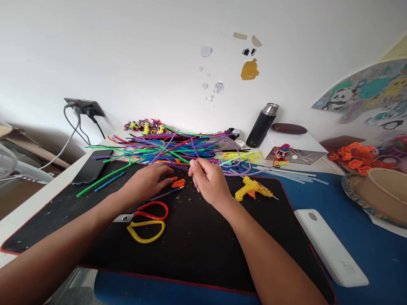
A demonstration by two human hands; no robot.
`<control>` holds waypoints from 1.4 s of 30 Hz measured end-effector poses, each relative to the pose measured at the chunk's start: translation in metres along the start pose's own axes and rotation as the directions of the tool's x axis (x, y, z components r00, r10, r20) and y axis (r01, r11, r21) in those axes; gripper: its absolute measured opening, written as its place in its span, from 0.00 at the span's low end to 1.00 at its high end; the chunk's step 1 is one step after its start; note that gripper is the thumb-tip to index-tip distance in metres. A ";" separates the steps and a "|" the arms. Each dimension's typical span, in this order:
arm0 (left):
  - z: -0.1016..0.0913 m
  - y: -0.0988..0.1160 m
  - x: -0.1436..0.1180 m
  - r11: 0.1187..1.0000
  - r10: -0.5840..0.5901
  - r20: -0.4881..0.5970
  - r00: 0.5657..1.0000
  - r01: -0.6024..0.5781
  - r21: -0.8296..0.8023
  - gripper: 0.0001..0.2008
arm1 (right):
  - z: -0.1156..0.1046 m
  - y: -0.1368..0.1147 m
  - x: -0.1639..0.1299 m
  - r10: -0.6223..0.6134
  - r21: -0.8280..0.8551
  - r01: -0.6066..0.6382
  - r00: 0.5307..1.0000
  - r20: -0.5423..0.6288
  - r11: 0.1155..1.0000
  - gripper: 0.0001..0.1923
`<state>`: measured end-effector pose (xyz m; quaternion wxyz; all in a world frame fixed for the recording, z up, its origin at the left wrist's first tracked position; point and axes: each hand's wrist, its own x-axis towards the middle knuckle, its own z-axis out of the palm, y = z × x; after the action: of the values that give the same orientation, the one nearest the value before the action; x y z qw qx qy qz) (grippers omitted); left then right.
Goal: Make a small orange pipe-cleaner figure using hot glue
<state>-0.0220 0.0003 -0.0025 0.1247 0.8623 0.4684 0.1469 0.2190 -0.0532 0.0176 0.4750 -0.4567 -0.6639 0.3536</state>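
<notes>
My left hand (149, 181) hovers low over the black mat (203, 245), thumb and forefinger apart. Just beyond its fingertips lies a small bent orange pipe cleaner piece (178, 183). My right hand (208, 181) is closed, its thumb pressed against curled fingers; whatever may be inside is hidden. Behind both hands spreads a big pile of multicoloured pipe cleaners (178, 148). A dark pen-like stick (165, 195) lies below the left hand. Nearer to me rest scissors (146, 220) with one red and one yellow handle, their blades partly covered by my left forearm.
Right of my right hand lies a yellow glue gun (254, 188). Farther right are translucent glue sticks (292, 176) and a white oblong case (330, 248). A black thermos (262, 126) and a small pipe cleaner figure (282, 155) stand behind. A phone (92, 167) lies at left.
</notes>
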 end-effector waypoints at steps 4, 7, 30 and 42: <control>0.005 0.006 -0.002 0.993 0.115 -0.011 0.993 -0.115 -0.006 0.17 | -0.001 0.001 0.000 0.012 0.018 -0.012 1.000 -0.019 1.000 0.27; 0.010 0.013 -0.003 0.985 0.173 0.053 0.983 -0.174 0.013 0.16 | -0.003 0.001 0.002 0.008 0.080 -0.003 0.999 -0.053 0.997 0.27; -0.003 -0.018 0.086 0.917 -0.057 0.022 0.998 0.044 0.396 0.23 | 0.003 0.007 0.001 0.023 0.042 -0.021 0.999 -0.038 0.999 0.25; -0.021 -0.026 0.162 0.898 -0.263 -0.181 0.948 0.309 0.314 0.22 | 0.002 0.009 0.001 0.041 0.047 -0.039 0.998 -0.041 0.998 0.24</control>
<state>0.0343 0.1526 0.0295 -0.0365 0.7806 0.6156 0.1021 0.2199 -0.0489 0.0092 0.4919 -0.4662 -0.6362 0.3688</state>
